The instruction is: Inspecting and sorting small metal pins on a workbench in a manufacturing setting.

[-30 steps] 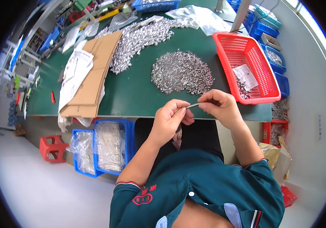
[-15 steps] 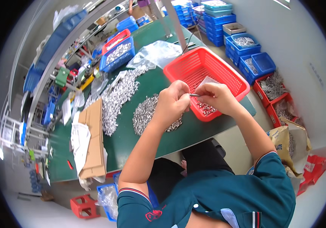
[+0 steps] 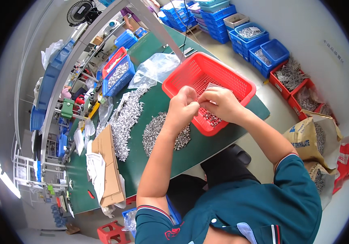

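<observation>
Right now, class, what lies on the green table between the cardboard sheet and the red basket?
In the head view, two heaps of small silvery metal parts lie between the cardboard sheet and red basket.

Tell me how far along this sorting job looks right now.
Done: a thin layer of small metal parts lies in the red basket. In hand: the left hand and right hand meet over the basket, pinching something too small to tell. Left: two large piles of metal parts remain on the green table.
</observation>
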Action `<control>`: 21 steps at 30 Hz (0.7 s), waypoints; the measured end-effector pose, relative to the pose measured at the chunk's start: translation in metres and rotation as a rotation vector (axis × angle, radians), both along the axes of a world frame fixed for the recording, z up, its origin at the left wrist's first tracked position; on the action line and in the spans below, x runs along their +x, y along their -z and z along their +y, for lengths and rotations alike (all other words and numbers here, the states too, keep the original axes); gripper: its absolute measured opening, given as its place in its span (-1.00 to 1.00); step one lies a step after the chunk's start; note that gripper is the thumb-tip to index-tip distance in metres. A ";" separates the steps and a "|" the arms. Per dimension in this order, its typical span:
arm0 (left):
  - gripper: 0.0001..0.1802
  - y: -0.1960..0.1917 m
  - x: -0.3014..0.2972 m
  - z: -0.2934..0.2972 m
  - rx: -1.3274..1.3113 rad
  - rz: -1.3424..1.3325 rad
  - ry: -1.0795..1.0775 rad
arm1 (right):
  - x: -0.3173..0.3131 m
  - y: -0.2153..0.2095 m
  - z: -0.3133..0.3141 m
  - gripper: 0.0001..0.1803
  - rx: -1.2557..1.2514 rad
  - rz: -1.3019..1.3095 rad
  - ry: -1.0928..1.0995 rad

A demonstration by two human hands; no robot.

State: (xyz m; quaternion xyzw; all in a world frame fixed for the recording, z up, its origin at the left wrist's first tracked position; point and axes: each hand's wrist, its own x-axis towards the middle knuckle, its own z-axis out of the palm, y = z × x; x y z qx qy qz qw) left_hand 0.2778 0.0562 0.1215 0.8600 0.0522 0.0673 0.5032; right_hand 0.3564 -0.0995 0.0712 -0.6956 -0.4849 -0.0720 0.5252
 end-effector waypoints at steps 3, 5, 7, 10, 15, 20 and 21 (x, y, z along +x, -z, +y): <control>-0.82 -0.003 -0.005 0.006 -0.159 0.031 -0.012 | 0.003 0.001 0.000 -0.86 -0.049 -0.072 0.013; -0.83 -0.004 -0.009 0.008 -0.283 0.022 -0.018 | 0.003 0.003 0.000 -0.88 -0.019 -0.047 -0.015; -0.83 -0.003 -0.012 0.009 -0.285 0.025 -0.020 | -0.002 -0.002 0.001 -0.89 -0.008 -0.082 0.000; -0.83 0.002 -0.015 0.011 -0.302 0.019 -0.017 | -0.006 0.001 0.006 -0.90 -0.018 -0.116 -0.004; -0.82 0.005 -0.031 0.020 -0.392 0.017 -0.030 | -0.009 -0.005 0.002 -0.87 -0.101 -0.061 -0.018; -0.78 0.003 -0.060 0.016 -0.391 0.051 -0.027 | -0.016 -0.021 0.008 -0.92 -0.011 -0.185 0.013; -0.78 0.004 -0.067 0.017 -0.406 0.050 -0.045 | -0.020 -0.021 0.013 -0.91 0.005 -0.202 0.009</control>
